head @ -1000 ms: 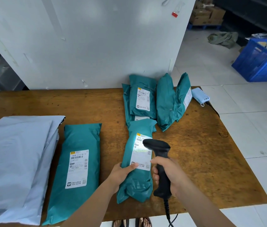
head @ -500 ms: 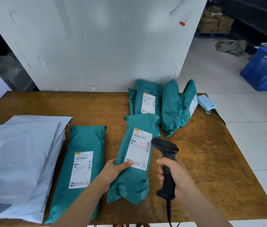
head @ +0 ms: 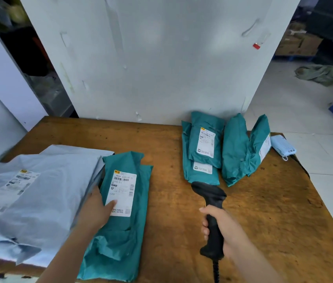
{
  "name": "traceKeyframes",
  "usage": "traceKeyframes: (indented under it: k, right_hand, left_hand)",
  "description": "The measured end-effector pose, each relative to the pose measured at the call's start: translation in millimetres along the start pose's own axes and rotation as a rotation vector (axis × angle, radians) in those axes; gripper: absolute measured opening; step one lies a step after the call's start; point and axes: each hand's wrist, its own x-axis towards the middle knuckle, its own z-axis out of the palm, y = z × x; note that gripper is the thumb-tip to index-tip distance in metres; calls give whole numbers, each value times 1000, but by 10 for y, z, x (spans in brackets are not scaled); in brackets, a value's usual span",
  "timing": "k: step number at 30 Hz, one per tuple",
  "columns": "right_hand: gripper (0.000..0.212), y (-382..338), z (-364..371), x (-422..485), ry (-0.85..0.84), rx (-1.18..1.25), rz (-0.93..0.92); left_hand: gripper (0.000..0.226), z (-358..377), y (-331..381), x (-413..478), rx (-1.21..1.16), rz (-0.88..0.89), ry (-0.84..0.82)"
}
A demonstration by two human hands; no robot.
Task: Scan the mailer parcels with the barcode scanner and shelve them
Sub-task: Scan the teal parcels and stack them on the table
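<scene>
The left hand (head: 97,209) pinches the near teal mailer (head: 120,231) at its left edge. The thumb lies on the white label (head: 122,193), and the other fingers are hidden beneath. The mailer lies on the bench (head: 263,211) over a second teal mailer (head: 146,180), with grey mailers (head: 28,190) just left of the fingers. The right hand (head: 224,231) curls its fingers round the barcode scanner (head: 210,196) handle. Beyond the fingers lies the teal pile (head: 202,148).
</scene>
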Motion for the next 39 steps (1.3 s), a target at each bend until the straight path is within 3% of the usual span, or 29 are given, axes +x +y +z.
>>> traceKeyframes:
  k: [4, 9, 12, 15, 19, 21, 24, 27, 30, 34, 37, 39]
  right_hand:
    - [18, -73, -45, -9, 41, 13, -11]
    - [16, -206, -142, -70, 108, 46, -82]
    - [16, -314, -286, -75, 138, 49, -111]
    - [16, -454, -517, -61, 177, 76, -112]
    - [21, -638, -871, -44, 223, 117, -112]
    - [23, -731, -1043, -27, 238, 136, -98]
    - [23, -854, -1317, 16, 256, 151, -92]
    - [20, -917, -1545, 55, 262, 171, -82]
    - [13, -917, -1704, 106, 260, 217, -65]
    - [20, -884, -1776, 176, 260, 245, -33]
    - [28, -885, -1730, 205, 248, 235, -24]
    - [21, -896, -1649, 208, 208, 224, -28]
  left_hand:
    - [58, 36, 364, 62, 84, 173, 210]
    - [40, 323, 1092, 222, 81, 453, 165]
    - [34, 611, 1614, 315, -22, 512, -5]
    - [29, 934, 2170, 370, -87, 496, -222]
    - [43, 1467, 2821, 274, -77, 401, -435]
    - [60, 1786, 3078, 217, -74, 345, -457]
    - [103, 2231, 3384, 169, -15, 301, -473]
    - [105, 2500, 3551, 188, 91, 279, -412]
    - [95, 2619, 3589, 279, 54, 206, -349]
    - [37, 2572, 3485, 370, -149, 170, -296]
    - [22, 2339, 3335, 297, -549, 16, -339]
    - [22, 2128, 3112, 180, -813, -119, -457]
